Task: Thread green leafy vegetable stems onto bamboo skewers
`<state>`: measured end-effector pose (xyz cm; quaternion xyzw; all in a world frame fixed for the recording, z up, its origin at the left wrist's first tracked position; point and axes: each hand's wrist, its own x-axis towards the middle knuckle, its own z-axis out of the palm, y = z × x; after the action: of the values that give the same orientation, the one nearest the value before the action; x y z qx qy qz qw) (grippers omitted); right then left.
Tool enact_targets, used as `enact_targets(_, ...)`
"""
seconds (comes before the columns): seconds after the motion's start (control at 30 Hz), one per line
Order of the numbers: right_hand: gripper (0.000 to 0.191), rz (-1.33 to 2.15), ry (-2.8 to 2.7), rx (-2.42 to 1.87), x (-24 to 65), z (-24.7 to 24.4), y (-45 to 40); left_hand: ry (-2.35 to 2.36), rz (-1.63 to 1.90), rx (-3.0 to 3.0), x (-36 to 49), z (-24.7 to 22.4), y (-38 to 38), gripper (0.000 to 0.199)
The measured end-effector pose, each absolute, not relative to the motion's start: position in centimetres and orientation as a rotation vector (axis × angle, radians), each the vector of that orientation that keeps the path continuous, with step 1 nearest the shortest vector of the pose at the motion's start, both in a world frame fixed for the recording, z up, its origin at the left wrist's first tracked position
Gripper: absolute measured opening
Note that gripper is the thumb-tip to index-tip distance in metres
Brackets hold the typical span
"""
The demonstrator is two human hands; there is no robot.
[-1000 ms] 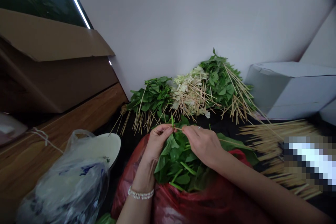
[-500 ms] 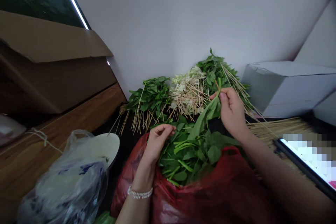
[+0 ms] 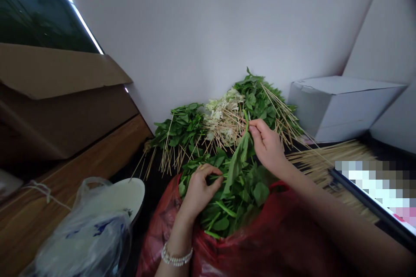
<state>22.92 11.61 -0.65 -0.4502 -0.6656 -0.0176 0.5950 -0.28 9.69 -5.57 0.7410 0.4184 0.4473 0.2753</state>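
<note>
My right hand [image 3: 268, 145] pinches a leafy green sprig [image 3: 238, 160] by its stem, the stem end up and the long leaves hanging down. Below it, a red plastic bag [image 3: 260, 246] stands open, full of loose leafy greens [image 3: 224, 214]. My left hand [image 3: 201, 190], with a beaded bracelet at the wrist, is curled over the greens at the bag's left side. Its thumb and fingers come close together among the leaves; whether they grip one I cannot make out.
Skewered greens [image 3: 185, 125], skewered pale cabbage [image 3: 225, 112] and more skewered greens [image 3: 256, 93] lie along the wall. Loose bamboo sticks [image 3: 338, 156] and a lit screen [image 3: 373, 197] are right, near a white box [image 3: 351, 104]. Left are a bowl [image 3: 134, 194], clear plastic bag [image 3: 87, 233] and cardboard box [image 3: 65, 117].
My left hand has gone from just above the bag's edge down onto the greens. My right hand still holds the sprig upside down. The whole view has shifted slightly.
</note>
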Motion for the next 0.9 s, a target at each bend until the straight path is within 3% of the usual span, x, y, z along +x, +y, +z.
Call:
enact_targets(0.17, 0.015, -0.043, -1.545, -1.042, 22.9, -0.6, 11.5, 1.209, 1.494, 1.818, -0.4, -5.4, 9.6, 0.007)
enact_targets(0.3, 0.015, -0.025, -1.543, -1.038, 23.0, -0.6, 11.4, 1.125, 1.766, 1.386, -0.8, -5.1, 9.7, 0.027)
enact_targets(0.47, 0.015, 0.006, -1.562, -1.026, 22.9, -0.6, 11.4, 0.877, 1.601, 0.955, -1.1, -5.1, 10.2, 0.050)
enact_targets(0.67, 0.017, 0.077, -1.663, -0.992, 22.7, -0.5, 11.0, 0.833, 1.490, 0.924, -1.1, -5.4, 10.2, 0.039)
enact_targets(0.9, 0.023, 0.499, -1.974, -0.966, 22.7, -0.1, 10.3, 0.741, 1.539, 0.833, -1.5, -4.9, 10.0, 0.045)
